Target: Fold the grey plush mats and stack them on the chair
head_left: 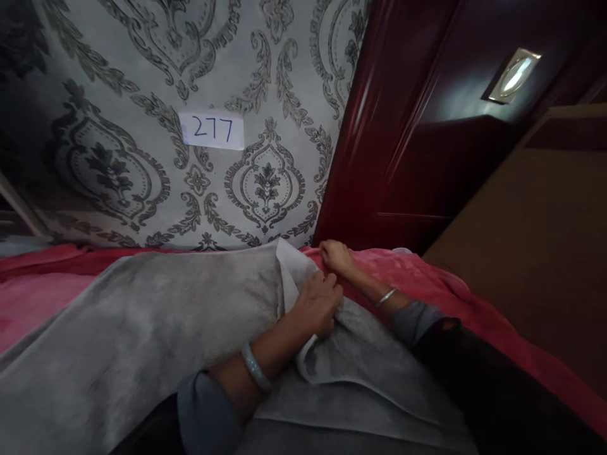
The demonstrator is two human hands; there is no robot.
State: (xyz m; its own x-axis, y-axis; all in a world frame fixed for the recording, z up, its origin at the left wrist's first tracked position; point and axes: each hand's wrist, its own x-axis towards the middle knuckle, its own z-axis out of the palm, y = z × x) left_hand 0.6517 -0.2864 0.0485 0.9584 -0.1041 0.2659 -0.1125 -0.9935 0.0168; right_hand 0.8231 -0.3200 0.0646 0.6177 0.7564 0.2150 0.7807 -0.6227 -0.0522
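Note:
A large grey plush cloth (203,303) with a pale underside (289,262) lies over the bed-like surface in front of me. My left hand (317,303), with a bangle on the wrist, is closed on a bunched fold of it. Beyond and to the right, my right hand (337,258) has its fingers curled down at the far edge of the red blanket (408,278), close to the wall. Its fingertips are partly hidden, but they appear to grip the red fabric. Around my left hand the grey cloth is rumpled and folded back, with layered edges running to the lower right.
Patterned wallpaper (265,82) rises behind the cloth, with a paper label (212,131) reading 277. A dark red glossy panel (393,126) with a metal handle plate (515,76) stands to the right. A brown cardboard-like board (535,253) leans beside it.

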